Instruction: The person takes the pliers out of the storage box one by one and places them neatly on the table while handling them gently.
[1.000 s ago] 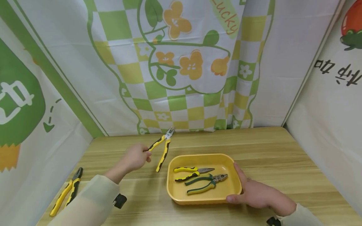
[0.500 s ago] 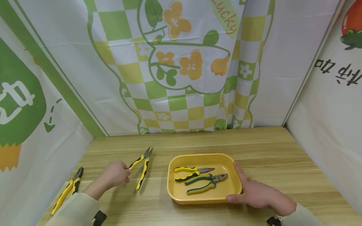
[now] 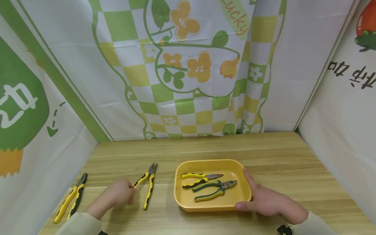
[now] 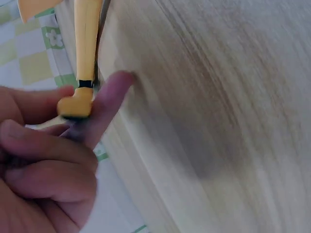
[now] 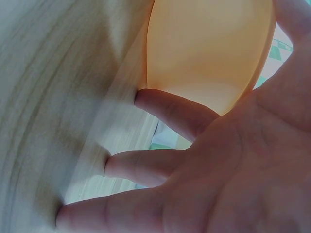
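A pair of yellow-and-black pliers [image 3: 151,182] with spread handles lies at the table's middle left. My left hand [image 3: 120,192] pinches the end of one handle; in the left wrist view that yellow handle end [image 4: 77,104] sits between thumb and a finger. My right hand [image 3: 268,200] rests against the right side of a yellow plastic box [image 3: 214,208], thumb at its front rim. In the right wrist view its straight fingers [image 5: 170,109] spread, tips on the tabletop. Inside the box are yellow-and-black long-nose pliers [image 3: 204,179] and green-and-yellow pliers [image 3: 217,189].
Another pair of yellow-and-black pliers [image 3: 73,197] lies at the table's left edge, beside the left forearm. The wooden table [image 3: 279,153] ends at a checked cloth backdrop [image 3: 194,104], with printed cloth walls on both sides.
My left hand has brought the pliers left and toward me, lowering them to the table beside the box. My right hand and the box have stayed in place.
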{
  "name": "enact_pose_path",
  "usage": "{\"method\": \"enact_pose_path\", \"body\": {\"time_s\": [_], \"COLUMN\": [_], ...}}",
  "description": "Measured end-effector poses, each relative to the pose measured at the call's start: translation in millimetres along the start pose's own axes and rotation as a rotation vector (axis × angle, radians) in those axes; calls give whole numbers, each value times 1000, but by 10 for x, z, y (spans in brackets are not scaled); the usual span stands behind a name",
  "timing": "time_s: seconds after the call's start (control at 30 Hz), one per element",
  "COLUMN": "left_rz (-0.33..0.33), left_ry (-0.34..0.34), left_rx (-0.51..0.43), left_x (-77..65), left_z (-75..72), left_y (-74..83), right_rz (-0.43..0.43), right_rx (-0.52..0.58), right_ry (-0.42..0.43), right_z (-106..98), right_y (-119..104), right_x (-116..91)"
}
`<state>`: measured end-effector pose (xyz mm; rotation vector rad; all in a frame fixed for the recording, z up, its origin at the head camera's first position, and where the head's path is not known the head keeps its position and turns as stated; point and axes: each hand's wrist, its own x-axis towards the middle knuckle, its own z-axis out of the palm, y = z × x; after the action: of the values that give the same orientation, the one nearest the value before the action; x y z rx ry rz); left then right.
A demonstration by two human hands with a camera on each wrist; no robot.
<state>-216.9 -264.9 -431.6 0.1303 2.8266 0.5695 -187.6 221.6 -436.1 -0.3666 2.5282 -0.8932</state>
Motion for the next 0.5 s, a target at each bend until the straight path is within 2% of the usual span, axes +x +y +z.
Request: {"method": "enact_pose_path", "body": {"time_s": [0.13, 0.23, 0.37, 0.5], "left_rz": [40, 22, -20, -5], "left_ry": [21, 27, 34, 69], "left_rx": [108, 188, 211, 231], "left_x": [-22, -58, -59, -17], "left_z": [51, 59, 55, 122], "left_y": [25, 84, 242, 430], "right_rz": [-7, -17, -21, -27], "right_rx": [-6, -4, -8, -13], "right_ry": [6, 8, 10, 17], "right_z": [3, 9, 16, 16], "right_y": [7, 13, 17, 17], "right_x": [-4, 0, 2, -9]}}
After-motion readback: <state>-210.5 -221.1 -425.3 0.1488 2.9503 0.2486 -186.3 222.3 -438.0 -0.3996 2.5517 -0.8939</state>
